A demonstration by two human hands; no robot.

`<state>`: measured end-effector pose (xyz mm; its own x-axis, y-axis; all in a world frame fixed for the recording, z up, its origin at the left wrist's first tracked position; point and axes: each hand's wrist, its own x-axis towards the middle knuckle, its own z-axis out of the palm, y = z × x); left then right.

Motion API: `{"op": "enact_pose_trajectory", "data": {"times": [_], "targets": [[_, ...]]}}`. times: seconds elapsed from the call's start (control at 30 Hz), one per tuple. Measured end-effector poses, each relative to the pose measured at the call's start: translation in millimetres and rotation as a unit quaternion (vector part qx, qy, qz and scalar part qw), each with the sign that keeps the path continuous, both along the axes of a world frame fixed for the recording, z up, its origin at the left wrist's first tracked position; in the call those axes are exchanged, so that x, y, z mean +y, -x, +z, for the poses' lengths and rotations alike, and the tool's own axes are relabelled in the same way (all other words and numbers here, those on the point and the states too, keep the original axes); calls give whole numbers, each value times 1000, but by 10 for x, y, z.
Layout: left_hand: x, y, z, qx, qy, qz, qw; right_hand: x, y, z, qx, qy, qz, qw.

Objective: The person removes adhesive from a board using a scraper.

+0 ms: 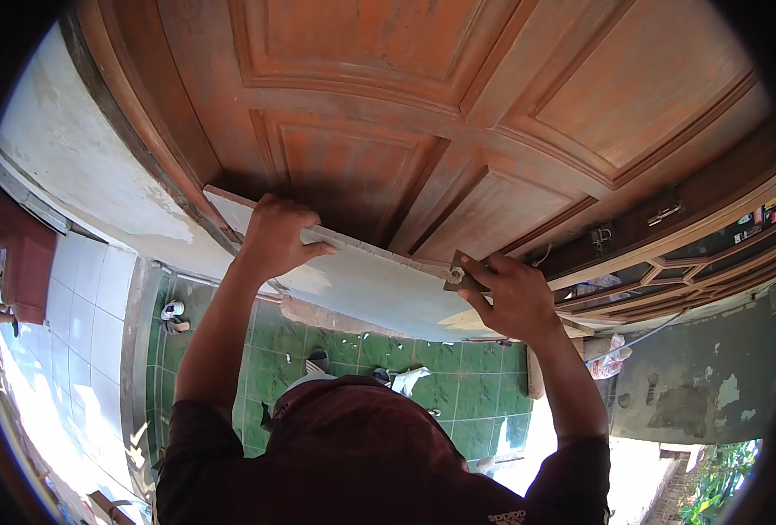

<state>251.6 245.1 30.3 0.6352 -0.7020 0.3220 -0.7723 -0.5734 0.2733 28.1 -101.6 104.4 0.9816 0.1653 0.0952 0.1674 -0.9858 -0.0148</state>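
Note:
A long pale grey board (366,284) stands on edge in front of a brown wooden door (353,175). My left hand (276,238) grips its upper edge toward the left end, fingers hooked over the top and thumb along the near face. Near the board's right end, my right hand (512,293) pinches a small flat brown square piece (458,273) with a whitish lump on it. That square lies right at the board's upper edge. A lighter patch shows on the board's face beside my left wrist.
Green floor tiles (331,337) lie below, with white scraps and a white crumpled thing (408,379). Shoes (174,315) stand by the left step. To the right are a latch (600,234), a latticed wooden window frame (668,267) and a plastic bag (611,359) by the grey wall (694,376).

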Motion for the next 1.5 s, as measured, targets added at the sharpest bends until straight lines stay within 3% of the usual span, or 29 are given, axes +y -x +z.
{"op": "enact_pose_trajectory", "data": {"times": [0.13, 0.27, 0.37, 0.47, 0.63, 0.83, 0.93, 1.17, 1.3, 1.43, 1.5], "targets": [[259, -158, 76, 5, -23, 34, 999, -174, 257, 115, 5, 23, -16, 1000], [232, -157, 54, 0, -23, 32, 999, 324, -186, -45, -24, -16, 8, 1000], [367, -286, -60, 3, 21, 7, 1000, 224, -167, 38, 10, -24, 11, 1000], [619, -414, 16, -29, -5, 50, 998, 135, -91, 98, 16, -3, -5, 1000], [613, -430, -19, -31, -4, 39, 999, 518, -517, 48, 13, 9, 20, 1000], [642, -461, -54, -36, -8, 41, 998, 328, -254, 78, 16, 20, -7, 1000], [632, -467, -63, -34, -16, 35, 999, 776, -577, 1, -15, 1, 17, 1000], [660, -493, -162, -44, 25, 22, 999, 574, -425, 69, 40, -8, -26, 999], [673, -499, -105, -37, 1, 18, 999, 1066, -830, -64, -12, -32, 39, 999], [661, -511, -179, -43, 22, 22, 999, 762, -625, 149, 77, 18, -22, 997], [675, -531, -173, -45, 25, 24, 998, 915, -757, 148, 50, 10, -11, 999]]}}
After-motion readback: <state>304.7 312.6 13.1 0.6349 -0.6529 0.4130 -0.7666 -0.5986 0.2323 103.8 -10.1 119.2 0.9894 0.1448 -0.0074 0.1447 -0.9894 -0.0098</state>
